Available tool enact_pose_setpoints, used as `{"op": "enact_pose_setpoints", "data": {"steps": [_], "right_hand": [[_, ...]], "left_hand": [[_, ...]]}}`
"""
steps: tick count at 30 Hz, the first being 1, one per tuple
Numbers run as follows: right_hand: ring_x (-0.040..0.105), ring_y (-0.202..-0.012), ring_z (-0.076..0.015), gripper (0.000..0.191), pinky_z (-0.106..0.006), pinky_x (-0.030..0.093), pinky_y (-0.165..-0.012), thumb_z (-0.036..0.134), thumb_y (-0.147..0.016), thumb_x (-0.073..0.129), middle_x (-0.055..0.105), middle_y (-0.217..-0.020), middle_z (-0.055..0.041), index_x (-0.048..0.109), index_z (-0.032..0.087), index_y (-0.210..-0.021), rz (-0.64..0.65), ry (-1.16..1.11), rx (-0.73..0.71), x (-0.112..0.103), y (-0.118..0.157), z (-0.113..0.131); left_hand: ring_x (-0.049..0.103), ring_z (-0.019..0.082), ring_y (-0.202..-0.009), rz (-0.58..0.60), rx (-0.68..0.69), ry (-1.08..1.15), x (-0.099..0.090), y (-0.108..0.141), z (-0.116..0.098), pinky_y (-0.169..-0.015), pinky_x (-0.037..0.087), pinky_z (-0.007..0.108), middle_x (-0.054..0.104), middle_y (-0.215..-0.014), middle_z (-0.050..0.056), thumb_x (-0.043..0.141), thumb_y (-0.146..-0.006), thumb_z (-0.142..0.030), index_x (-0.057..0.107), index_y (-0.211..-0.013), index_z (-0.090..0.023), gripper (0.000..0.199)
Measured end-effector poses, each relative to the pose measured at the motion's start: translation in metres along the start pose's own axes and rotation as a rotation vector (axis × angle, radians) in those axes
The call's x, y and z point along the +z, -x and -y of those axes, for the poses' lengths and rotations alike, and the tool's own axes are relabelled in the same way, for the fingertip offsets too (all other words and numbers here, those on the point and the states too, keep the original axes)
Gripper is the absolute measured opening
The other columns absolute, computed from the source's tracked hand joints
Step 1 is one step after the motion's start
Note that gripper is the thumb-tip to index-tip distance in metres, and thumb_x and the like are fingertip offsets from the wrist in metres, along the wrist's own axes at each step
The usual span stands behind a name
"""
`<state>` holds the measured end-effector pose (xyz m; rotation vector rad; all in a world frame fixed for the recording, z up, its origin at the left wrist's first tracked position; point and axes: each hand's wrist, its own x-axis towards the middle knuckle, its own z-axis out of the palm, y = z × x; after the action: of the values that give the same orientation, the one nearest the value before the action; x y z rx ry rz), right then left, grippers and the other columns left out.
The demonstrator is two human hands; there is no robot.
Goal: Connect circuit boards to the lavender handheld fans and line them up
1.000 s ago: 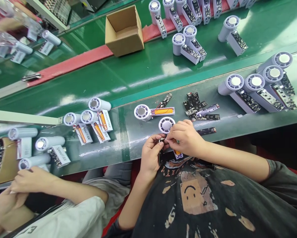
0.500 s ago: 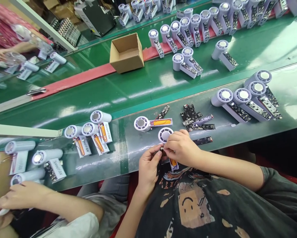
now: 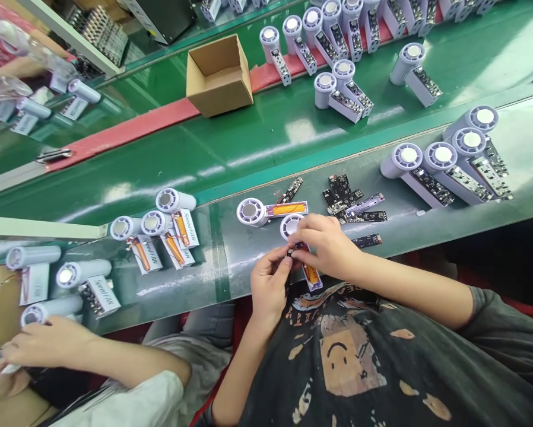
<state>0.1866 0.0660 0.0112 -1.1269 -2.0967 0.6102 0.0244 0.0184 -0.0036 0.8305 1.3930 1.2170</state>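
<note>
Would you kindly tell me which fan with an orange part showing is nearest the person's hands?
The fan partly hidden by the right hand, its handle pointing toward the dark shirt; the others lie farther away.

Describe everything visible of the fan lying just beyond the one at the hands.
The fan looks like pale lilac plastic: a round, slotted head with a grey hub facing up. Its handle, pointing right, is open, showing an orange battery and thin wires. A dark board lies angled beyond it. It rests on the bench; neither left hand nor right hand touches it.
</note>
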Motion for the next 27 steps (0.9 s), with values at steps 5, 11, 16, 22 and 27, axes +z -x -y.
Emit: {"op": "enact_pose_setpoints", "data": {"steps": [5,11,16,22,27], "right_hand": [[0.046,-0.080,-0.0164,0.012,-0.031,0.030,-0.073,0.026,-0.094,0.058,0.059,-0.085,-0.0025,0.069,0.022,-0.092,0.080,0.115,-0.315,-0.013,0.016,-0.007],[0.049,-0.079,-0.0156,0.017,-0.031,0.031,-0.073,0.028,-0.096,0.057,0.061,-0.081,-0.0028,0.071,0.021,-0.091,0.174,0.131,-0.234,-0.006,0.025,-0.013],[0.057,-0.077,-0.0143,0.017,-0.028,0.039,-0.070,0.025,-0.095,0.057,0.065,-0.082,-0.0038,0.072,0.018,-0.092,0.111,-0.123,-0.117,0.003,0.020,-0.011],[0.061,-0.077,-0.0157,0.015,-0.029,0.044,-0.070,0.024,-0.093,0.060,0.067,-0.079,-0.0047,0.073,0.017,-0.088,0.129,-0.132,-0.088,0.008,0.018,-0.007],[0.062,-0.075,-0.0145,0.009,-0.027,0.050,-0.070,0.018,-0.089,0.064,0.067,-0.077,-0.0038,0.072,0.017,-0.089,0.059,-0.272,-0.074,0.011,0.017,-0.008]], "left_hand": [[0.070,0.013,-0.075,0.034,-0.017,0.008,-0.005,-0.004,-0.003,-0.065,0.060,0.024,0.071,-0.094,0.001,0.079,-0.072,-0.040,0.065,-0.093,-0.020,0.032],[0.067,0.010,-0.066,0.063,-0.019,-0.072,-0.011,-0.001,0.001,-0.053,0.056,0.022,0.063,-0.113,0.004,0.070,-0.081,-0.037,0.061,-0.094,-0.021,0.022],[0.066,0.012,-0.073,0.177,0.202,-0.353,-0.017,0.003,0.001,-0.060,0.058,0.028,0.054,-0.132,0.010,0.061,-0.089,-0.033,0.067,-0.089,-0.020,0.014],[0.056,0.025,-0.122,0.163,0.485,-0.676,-0.019,0.004,-0.003,-0.101,0.048,0.043,0.059,-0.127,0.010,0.062,-0.088,-0.026,0.068,-0.088,-0.023,0.007],[0.055,0.026,-0.124,0.152,0.491,-0.698,-0.015,0.004,-0.005,-0.100,0.048,0.042,0.060,-0.124,0.010,0.057,-0.091,-0.026,0.064,-0.080,-0.022,0.014]]}}
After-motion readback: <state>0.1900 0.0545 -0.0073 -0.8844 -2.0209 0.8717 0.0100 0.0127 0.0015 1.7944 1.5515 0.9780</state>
